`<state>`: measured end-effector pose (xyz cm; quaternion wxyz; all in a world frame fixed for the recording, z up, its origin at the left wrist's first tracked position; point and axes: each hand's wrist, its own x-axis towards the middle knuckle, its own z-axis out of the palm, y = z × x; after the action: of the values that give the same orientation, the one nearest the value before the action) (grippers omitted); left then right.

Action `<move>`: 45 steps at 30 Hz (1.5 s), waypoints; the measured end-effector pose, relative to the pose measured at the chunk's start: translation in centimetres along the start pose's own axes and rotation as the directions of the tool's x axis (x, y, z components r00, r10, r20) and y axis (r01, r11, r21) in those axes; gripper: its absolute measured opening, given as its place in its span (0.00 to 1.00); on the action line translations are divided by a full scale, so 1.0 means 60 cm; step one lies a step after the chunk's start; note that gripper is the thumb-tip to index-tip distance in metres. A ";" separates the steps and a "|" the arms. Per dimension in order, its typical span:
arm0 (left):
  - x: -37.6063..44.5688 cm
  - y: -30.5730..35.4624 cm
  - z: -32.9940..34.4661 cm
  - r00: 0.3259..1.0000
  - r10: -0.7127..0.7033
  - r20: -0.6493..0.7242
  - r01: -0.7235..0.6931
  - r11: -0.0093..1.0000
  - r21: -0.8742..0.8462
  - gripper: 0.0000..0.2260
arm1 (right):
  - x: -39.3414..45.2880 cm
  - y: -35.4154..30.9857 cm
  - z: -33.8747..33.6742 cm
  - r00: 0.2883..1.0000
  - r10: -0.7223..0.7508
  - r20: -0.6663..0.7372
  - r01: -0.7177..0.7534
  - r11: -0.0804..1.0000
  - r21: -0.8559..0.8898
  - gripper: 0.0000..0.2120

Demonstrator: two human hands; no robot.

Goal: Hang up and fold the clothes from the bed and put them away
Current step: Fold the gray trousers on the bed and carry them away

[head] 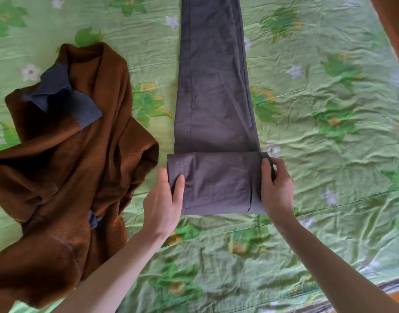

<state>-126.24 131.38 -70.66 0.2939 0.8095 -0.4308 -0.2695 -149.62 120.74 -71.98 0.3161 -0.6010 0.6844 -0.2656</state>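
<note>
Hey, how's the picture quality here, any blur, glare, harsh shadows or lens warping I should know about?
Head view: soft, even daylight, no glare; only faint shadows under the left hand and right hand on the grey trousers. The centre is sharp, while the brown garment and green floral bedsheet soften towards the edges. Wide-angle distortion bows the bed's near edge at lower right.

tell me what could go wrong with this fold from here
1. Each hand, left and right, pinches only an outer edge of the trousers fold, so the middle may sag and crease.
2. The long unfolded legs run off the top of the view; further folds could drift crooked.
3. The brown garment lies close on the left and might snag.
</note>
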 end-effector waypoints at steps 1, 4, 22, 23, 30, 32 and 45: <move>0.005 0.000 0.005 1.000 -0.006 -0.023 0.007 1.000 0.029 0.10 | -0.005 -0.002 -0.001 0.999 -0.040 -0.030 0.038 0.998 -0.050 0.14; 0.006 -0.001 0.020 0.997 -0.020 -0.080 0.024 0.998 0.056 0.09 | -0.023 0.005 -0.004 0.933 -0.361 -0.003 0.347 0.901 -0.262 0.21; 0.013 -0.032 0.020 0.794 0.432 0.429 -0.603 0.651 0.460 0.47 | -0.024 0.072 0.005 0.723 -0.449 0.525 0.635 0.731 -0.248 0.37; 0.013 -0.026 0.020 0.789 0.410 0.457 -0.608 0.628 0.486 0.50 | -0.022 0.073 0.000 0.704 -0.445 0.553 0.644 0.728 -0.234 0.41; -0.001 0.021 0.025 0.812 0.205 0.547 -0.565 0.514 0.646 0.53 | -0.018 0.069 -0.025 0.605 -0.515 0.608 0.779 0.541 -0.316 0.55; -0.005 0.026 0.024 0.822 0.181 0.540 -0.542 0.542 0.642 0.50 | -0.027 0.068 -0.028 0.614 -0.528 0.587 0.781 0.511 -0.358 0.56; -0.053 0.074 -0.060 0.771 0.112 0.627 -0.492 0.730 0.474 0.29 | -0.087 0.022 -0.126 0.546 -0.581 0.604 0.800 0.574 -0.172 0.43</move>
<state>-127.70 132.95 -64.45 -0.0833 0.6579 -0.6923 -0.2844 -155.76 125.99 -67.39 0.2003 -0.9250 0.3184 -0.0538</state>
